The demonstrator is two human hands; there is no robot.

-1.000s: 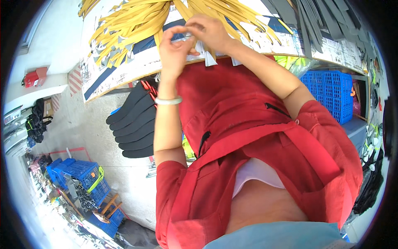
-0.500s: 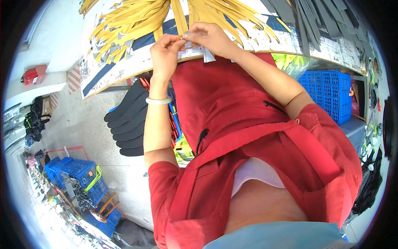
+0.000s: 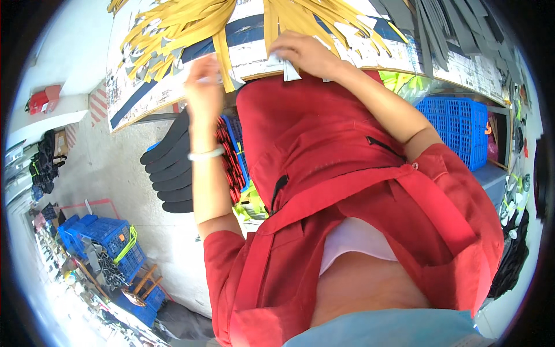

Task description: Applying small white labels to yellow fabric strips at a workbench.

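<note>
A white wall [image 3: 72,66] stands beside grey floor [image 3: 118,173].

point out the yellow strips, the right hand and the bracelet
Yellow strips [image 3: 188,30]: head view, middle of the bundle on the picture's left
Right hand [image 3: 307,55]: head view, back of the hand
Bracelet [image 3: 206,155]: head view, middle of the pale band

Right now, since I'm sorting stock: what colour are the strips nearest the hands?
Mustard yellow; the strips show best in the head view.
</note>
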